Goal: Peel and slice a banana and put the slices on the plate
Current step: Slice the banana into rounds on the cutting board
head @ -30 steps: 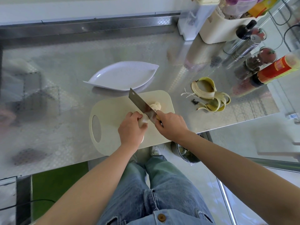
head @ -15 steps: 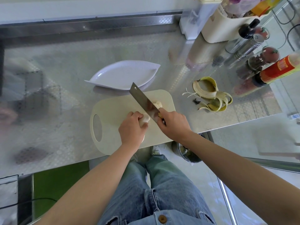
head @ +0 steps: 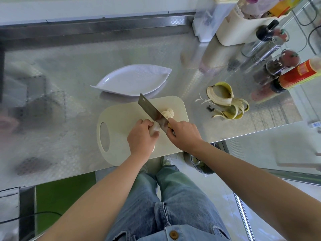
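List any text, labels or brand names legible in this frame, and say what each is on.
None can be read.
Red bottle: yellow print on its label, too blurred.
Yellow packet in the white caddy: dark marks, unreadable.
Cleaver, plate, cutting board: no visible markings.

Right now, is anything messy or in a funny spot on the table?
Only the banana peel, lying loose on the metal counter right of the cutting board, with stringy bits beside it. Nothing is spilled or broken.

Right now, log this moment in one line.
slicing | left hand holds peeled banana | right hand cutting, steel cleaver | white leaf-shaped plate bare
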### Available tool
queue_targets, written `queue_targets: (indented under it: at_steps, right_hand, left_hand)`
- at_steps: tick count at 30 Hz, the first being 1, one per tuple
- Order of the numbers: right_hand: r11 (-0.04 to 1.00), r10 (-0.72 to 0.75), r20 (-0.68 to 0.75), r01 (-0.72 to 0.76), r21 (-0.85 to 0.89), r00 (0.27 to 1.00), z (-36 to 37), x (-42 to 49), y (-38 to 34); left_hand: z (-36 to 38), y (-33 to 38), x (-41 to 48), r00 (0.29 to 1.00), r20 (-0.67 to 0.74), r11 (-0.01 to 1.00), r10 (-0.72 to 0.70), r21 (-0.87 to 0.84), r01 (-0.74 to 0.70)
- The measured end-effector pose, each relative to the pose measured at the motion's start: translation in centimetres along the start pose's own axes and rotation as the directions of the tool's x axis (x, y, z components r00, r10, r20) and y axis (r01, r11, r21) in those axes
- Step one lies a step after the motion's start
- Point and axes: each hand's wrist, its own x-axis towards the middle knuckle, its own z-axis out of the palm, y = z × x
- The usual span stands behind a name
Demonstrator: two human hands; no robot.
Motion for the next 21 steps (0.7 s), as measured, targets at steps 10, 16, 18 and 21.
queue_targets:
  at_steps: [10,16,18,21]
  right_hand:
    - [1.0,0.019,0.016,-0.019,-0.012,1.0,0.7,0.1,0.2]
    - [0.999,0.017,-0.07,-0.015,0.033,0.997,-0.9,-0.1,0.1]
    - [1.0,0.004,-0.053,-0.003,0.02,0.999,-1.0,-0.1,0.1]
    - [1.0,0.007,-0.021,-0.006,0.02,1.0,-0.7,-0.1,0.1]
  left_hand:
    - [-0.1,0.0,0.0,1.0,0.002,1.0,-0.001,0.012,0.001]
    - [-0.1,0.1,-0.1,1.0,-0.003,0.999,0.005,0.034,-0.005]
    - [-0.1,0.1,-0.1,1.0,-0.007,1.0,0.005,0.026,-0.005]
    - [-0.1,0.1,0.0,1.0,-0.005,1.0,0.004,0.019,-0.004]
